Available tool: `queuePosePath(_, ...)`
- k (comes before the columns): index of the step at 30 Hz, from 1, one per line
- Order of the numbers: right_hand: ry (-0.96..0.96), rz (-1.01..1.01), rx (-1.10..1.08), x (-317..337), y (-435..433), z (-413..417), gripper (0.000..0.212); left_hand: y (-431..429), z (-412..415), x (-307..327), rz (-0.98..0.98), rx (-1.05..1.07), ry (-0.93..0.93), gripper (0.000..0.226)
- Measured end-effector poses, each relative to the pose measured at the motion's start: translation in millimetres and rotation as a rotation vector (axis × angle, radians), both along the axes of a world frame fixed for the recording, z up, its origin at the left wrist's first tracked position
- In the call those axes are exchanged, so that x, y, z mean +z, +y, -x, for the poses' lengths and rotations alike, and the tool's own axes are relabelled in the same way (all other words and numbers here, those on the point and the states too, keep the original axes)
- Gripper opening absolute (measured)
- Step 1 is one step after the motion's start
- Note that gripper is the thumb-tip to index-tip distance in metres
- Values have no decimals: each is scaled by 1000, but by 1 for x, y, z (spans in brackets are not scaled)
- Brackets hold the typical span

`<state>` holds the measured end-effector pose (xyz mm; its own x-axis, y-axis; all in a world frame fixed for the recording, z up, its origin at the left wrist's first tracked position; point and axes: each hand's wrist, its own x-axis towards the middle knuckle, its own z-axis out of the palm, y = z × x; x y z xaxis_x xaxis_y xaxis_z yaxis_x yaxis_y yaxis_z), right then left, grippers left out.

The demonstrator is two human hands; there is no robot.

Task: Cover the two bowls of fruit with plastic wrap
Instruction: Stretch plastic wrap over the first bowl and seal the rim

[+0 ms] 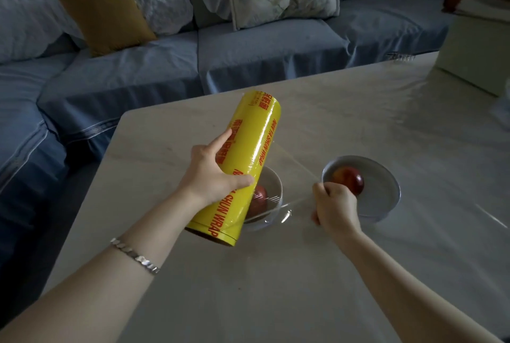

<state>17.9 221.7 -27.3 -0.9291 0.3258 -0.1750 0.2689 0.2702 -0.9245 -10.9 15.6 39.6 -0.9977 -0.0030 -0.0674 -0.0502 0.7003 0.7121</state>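
Left grip point(212, 174) is curled round the yellow wrap roll point(244, 160), thumb across the front, index finger laid straight along the side; the roll hangs tilted at frame centre, its lower end over the left bowl point(276, 178). Right grip point(335, 204) is closed tight, pinching the film point(296, 185) just left of the right bowl point(386, 191); the sheet spans roll to grip, gathered to a narrow point at the pinch.

Risks, as judged:
- film is thin, clear and clingy; pulled from one point it likely ropes or folds onto itself, so no flat sheet
- no cutter visible; a tear by hand could run ragged or stretch
- roll's lower end sits close to the left bowl's rim; a dip could knock that shallow bowl
- a crumpled glint point(284, 215) at that bowl's near rim suggests film is bunching there

Materials: roll is a glossy rigid cylinder with red print; left bowl white and smooth, holding a round red fruit point(259, 200), half hidden; right bowl grey and wide-rimmed, with a second red fruit point(349, 178); cannot tell if it is covered; bench point(276, 287) pale, matte stone look.
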Motion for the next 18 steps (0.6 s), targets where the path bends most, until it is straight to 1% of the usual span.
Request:
queuePosePath(3, -46, -83, 58, -12, -6, -4, 32, -7, 7, -1, -7, 23, -69, 111)
queuePosePath(5, -60, -116, 87, -19, -12, -7, 34, -10, 7, -3, -26, 44, -90, 112)
queuePosePath(11, -168, -50, 130, -39, -30, -20, 37, -22, 10, -8, -21, 26, -104, 104)
queuePosePath(13, -214, 5, 123, -44, -36, -22, 37, -23, 9, -10, -11, 12, -103, 102)
queuePosePath(15, -264, 113, 75, -48, -42, -21, 34, -23, 8, -9, -3, -5, -101, 105)
queuePosePath(18, -331, 360, -26, -51, -53, -21, 31, -23, 9, -9, -2, -13, -100, 107)
